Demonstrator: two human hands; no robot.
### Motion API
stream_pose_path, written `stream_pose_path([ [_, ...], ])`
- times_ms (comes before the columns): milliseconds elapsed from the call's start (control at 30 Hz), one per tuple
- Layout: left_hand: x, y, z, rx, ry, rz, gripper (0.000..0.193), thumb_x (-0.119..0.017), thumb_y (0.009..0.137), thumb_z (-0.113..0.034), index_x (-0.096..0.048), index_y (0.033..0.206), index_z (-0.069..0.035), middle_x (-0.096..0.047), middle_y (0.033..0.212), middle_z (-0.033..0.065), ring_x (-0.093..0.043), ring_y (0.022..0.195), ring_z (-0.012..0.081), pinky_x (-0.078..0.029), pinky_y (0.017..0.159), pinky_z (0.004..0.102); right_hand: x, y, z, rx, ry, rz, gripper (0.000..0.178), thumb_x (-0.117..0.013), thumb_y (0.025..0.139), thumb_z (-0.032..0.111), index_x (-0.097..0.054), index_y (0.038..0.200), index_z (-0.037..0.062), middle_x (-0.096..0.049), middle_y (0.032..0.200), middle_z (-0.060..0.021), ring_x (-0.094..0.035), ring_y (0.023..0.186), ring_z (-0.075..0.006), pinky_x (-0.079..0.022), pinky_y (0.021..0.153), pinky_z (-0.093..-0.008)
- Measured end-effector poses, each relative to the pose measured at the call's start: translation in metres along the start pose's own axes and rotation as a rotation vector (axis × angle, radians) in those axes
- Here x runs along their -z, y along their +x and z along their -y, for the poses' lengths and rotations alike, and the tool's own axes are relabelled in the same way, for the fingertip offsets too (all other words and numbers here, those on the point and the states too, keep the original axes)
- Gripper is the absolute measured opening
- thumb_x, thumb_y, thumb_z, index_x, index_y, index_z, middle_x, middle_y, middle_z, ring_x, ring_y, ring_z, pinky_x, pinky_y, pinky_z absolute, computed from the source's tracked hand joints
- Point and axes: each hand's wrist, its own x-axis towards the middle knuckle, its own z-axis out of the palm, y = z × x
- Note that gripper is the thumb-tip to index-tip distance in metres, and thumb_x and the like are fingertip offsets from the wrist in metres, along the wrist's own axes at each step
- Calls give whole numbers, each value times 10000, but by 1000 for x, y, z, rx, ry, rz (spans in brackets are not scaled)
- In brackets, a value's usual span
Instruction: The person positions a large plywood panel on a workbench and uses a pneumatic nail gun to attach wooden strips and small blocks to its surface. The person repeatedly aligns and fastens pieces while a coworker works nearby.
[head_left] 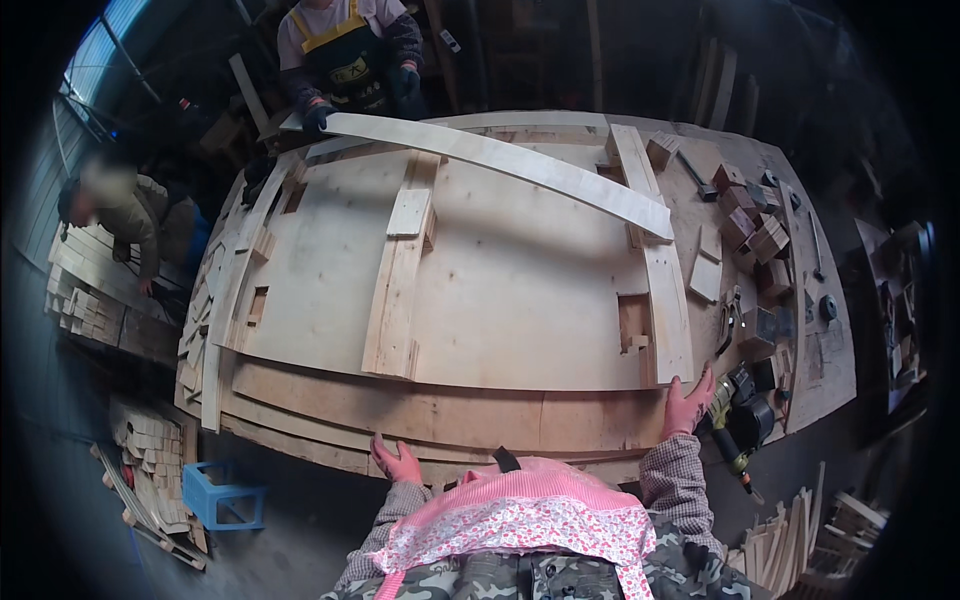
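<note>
My left hand (397, 460), in a pink glove, is at the near edge of the worktable with its fingers stretched out and nothing in them. My right hand (690, 407), also gloved in pink, has its fingers apart at the near end of the right-hand wooden beam (668, 315), seemingly touching it. A pale plywood panel (520, 290) spans the beams, with cut-outs near its edges. Across the panel's far side lies a long plank (500, 160), its left end held by a co-worker's gloved hand (318, 117). A middle beam (395, 300) carries a short block (410, 212).
Right of the panel are wood blocks (768, 238), a hammer (700, 178), pliers (728, 318) and a green power drill (735, 430). Another person (150, 220) bends over stacked wood at far left. A blue stool (222, 497) stands on the floor.
</note>
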Motion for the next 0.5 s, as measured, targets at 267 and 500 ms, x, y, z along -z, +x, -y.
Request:
stream_pose_path([
  [267,3,-1,0,66,9,16,540,-572,822,-43,-357,1316,-2,-341,1340,225,-331,1265,359,-322,1035,439,-18,68,45,302,-101,99,663,-689,744,173,-412,1332,47,-414,1322,-208,-387,1226,-373,-314,1034,-431],
  [500,4,-4,-4,109,113,18,534,-582,824,-71,-366,1307,1,-374,1336,223,-351,1258,363,-302,1043,428,-75,131,122,581,-187,324,741,-731,706,226,-397,1356,103,-387,1359,-204,-347,1267,-366,-286,1061,-448],
])
